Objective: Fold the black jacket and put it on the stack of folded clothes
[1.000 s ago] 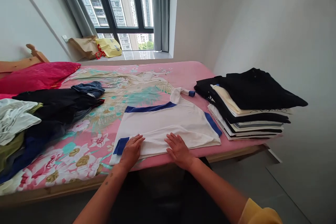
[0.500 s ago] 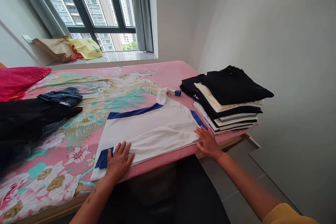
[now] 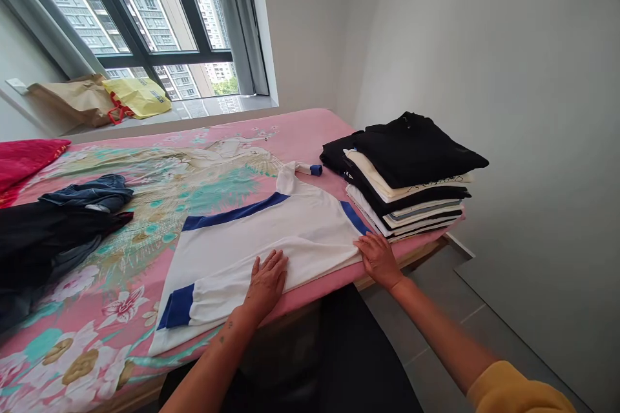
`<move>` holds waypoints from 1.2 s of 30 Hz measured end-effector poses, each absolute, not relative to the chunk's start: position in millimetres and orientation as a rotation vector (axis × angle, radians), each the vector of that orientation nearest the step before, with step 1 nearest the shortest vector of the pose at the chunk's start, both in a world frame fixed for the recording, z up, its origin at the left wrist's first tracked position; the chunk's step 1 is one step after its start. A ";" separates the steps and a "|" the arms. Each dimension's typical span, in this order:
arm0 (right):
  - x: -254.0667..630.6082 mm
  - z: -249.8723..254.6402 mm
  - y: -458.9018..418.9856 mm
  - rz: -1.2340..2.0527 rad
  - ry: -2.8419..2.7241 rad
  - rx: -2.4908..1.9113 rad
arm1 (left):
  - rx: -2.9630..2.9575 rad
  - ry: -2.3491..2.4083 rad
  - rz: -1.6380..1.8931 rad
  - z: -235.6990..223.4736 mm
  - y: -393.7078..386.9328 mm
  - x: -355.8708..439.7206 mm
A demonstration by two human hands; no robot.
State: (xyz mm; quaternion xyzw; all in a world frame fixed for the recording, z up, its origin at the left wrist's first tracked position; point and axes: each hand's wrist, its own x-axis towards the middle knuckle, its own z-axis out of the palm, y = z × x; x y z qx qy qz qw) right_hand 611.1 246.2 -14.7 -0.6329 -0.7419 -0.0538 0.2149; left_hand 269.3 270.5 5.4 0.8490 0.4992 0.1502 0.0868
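Observation:
A white long-sleeved top (image 3: 232, 239) with navy blue bands at hem, cuffs and neck lies flat near the bed's front edge. Its near sleeve is folded back along the body, with the blue cuff (image 3: 177, 307) by the hem. The other sleeve bends out at the far side. My left hand (image 3: 267, 281) lies flat on the folded sleeve, fingers stretched out. At the neck end, my right hand (image 3: 380, 259) has its fingers closed over the top's near corner, beside the blue neckband; its thumb is hidden.
A tall stack of folded clothes (image 3: 402, 174), black on top, stands just right of the top. Dark clothes and jeans (image 3: 87, 193) lie heaped at left near a red pillow (image 3: 29, 161). Paper and yellow bags (image 3: 138, 97) sit on the windowsill. The flowered bedsheet (image 3: 121, 303) covers the bed.
My left hand has slid right along the sleeve, away from the cuff. My right hand's fingers have closed at the neck-end corner. The view has shifted slightly to the right.

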 end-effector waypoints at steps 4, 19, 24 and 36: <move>580.1 5.1 242.4 -0.146 -2.051 -1.628 | 2.551 1.404 0.505 2.2 274.0 275.8; 528.1 -21.3 235.8 0.155 -2.325 -1.850 | 2.650 1.542 0.086 -4.8 277.6 222.1; 493.5 6.1 242.9 0.185 -2.367 -1.587 | 2.555 1.764 0.040 -3.0 256.5 145.0; 465.0 -27.8 398.4 0.334 -2.496 -1.449 | 2.151 2.022 0.557 -5.6 381.6 48.2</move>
